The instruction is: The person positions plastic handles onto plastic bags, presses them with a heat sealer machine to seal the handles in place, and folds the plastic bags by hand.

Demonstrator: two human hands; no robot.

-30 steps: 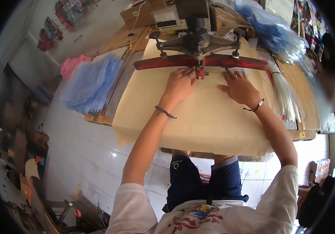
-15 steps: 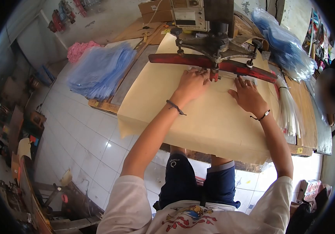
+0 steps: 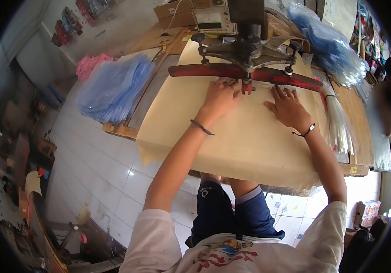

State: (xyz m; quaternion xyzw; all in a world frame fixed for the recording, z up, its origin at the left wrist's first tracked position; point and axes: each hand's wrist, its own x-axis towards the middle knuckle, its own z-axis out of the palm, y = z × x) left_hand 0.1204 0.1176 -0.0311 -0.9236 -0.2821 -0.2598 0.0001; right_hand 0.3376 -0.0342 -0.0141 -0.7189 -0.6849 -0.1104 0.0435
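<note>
A black metal press head point(image 3: 250, 57) carries a long red-and-black bar point(image 3: 277, 77) across a sheet of tan paper point(image 3: 186, 136) on the table. My left hand point(image 3: 222, 98) lies at the bar's front edge, left of a small red bracket point(image 3: 247, 87). Its fingers reach forward, the tips partly hidden. To the right of the bracket, my right hand point(image 3: 290, 108) rests with fingers stretched towards the bar and thumb apart. A strip of clear plastic point(image 3: 263, 84) shows along the bar near my fingers; its outline is hard to make out.
Bluish clear plastic sheets point(image 3: 116, 86) are stacked at the table's left, beside a pink bundle point(image 3: 93, 66). More plastic point(image 3: 329, 43) is piled at back right. A bundle of whitish strips point(image 3: 338, 120) lies right of the paper. A control box point(image 3: 212, 20) stands behind the press.
The camera view has shifted slightly. Both hands stay at almost the same spots along the bar, and no clear movement of the press shows.
</note>
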